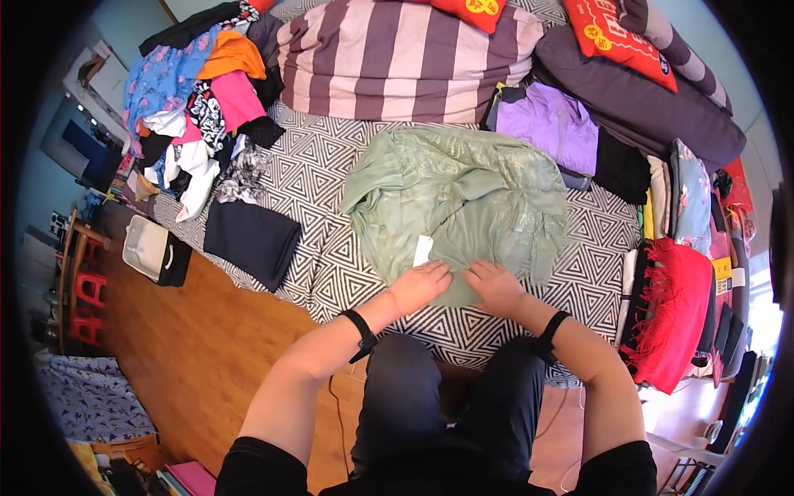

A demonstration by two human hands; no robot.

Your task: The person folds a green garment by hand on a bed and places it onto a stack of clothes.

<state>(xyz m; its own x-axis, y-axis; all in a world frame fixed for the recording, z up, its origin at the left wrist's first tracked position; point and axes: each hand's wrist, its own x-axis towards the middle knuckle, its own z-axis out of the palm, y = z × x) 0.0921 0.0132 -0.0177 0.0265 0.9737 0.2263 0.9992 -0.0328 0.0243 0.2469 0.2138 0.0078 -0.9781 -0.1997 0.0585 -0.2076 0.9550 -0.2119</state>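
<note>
A pale green, shiny garment (463,190), long-sleeved by the look of it, lies spread on the bed in front of me. A white tag (423,249) on a dark cord rests on its near part. My left hand (420,286) lies on the garment's near edge just below the tag, palm down with its fingers stretched forward. A short way to its right, my right hand (494,286) rests on the same edge, fingers extended over the cloth. Neither hand appears to pinch the fabric. Each wrist wears a black band.
A mixed heap of clothes (198,107) sits at the far left, with a folded dark cloth (252,240) nearer. A folded purple jacket (554,128) lies beyond the garment. Stacked clothes and a red fringed scarf (674,306) line the right. Striped bedding (405,62) fills the back.
</note>
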